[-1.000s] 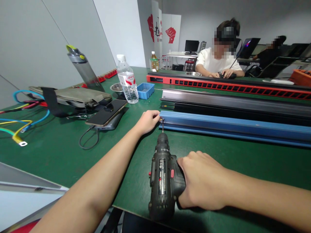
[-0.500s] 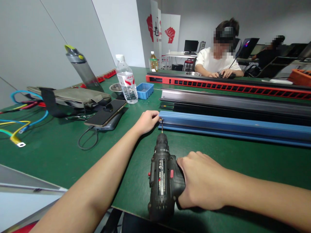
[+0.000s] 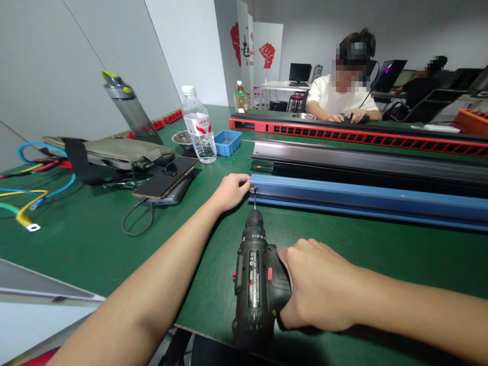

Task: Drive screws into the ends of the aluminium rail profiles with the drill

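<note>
My right hand (image 3: pixel 318 287) is wrapped round the grip of a black cordless drill (image 3: pixel 257 282) that lies low over the green table (image 3: pixel 95 249). The drill's bit points at the left end of a long blue metal profile (image 3: pixel 362 201). My left hand (image 3: pixel 231 190) is closed in a pinch at that same end, right at the bit's tip; whatever it pinches is too small to name.
Behind the blue profile lie a silver-black profile (image 3: pixel 362 162) and a red slotted one (image 3: pixel 362 134). To the left are a phone on a power bank (image 3: pixel 168 183), a water bottle (image 3: pixel 198 132), a blue tray (image 3: pixel 227 141), a grey bag (image 3: pixel 114 150) and coloured cables (image 3: pixel 26 203). A person in white (image 3: pixel 343 96) works across the table.
</note>
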A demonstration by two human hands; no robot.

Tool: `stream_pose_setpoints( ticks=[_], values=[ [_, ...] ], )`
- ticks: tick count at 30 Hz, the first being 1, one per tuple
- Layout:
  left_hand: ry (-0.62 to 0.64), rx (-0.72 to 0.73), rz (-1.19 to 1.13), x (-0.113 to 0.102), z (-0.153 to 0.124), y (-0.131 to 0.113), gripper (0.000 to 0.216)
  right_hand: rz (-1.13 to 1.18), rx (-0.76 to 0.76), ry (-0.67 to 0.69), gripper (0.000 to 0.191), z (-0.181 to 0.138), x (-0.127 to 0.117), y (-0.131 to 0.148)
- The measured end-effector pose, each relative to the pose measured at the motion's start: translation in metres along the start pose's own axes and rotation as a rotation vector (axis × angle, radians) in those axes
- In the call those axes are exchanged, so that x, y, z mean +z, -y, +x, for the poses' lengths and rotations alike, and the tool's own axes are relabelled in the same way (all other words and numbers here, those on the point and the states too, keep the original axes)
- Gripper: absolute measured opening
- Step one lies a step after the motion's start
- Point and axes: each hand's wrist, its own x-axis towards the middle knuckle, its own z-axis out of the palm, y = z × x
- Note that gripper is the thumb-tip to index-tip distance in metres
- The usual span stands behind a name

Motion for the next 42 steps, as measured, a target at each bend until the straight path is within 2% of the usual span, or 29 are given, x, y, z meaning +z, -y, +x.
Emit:
stream_pose_setpoints(
  ticks=[42],
  values=[
    [0.010,0.013,0.031,0.0008,0.0006,0.0011,0.031,-0.017,-0.019,-0.013,0.028,-0.0010,0.0030,-0.0019]
  ],
)
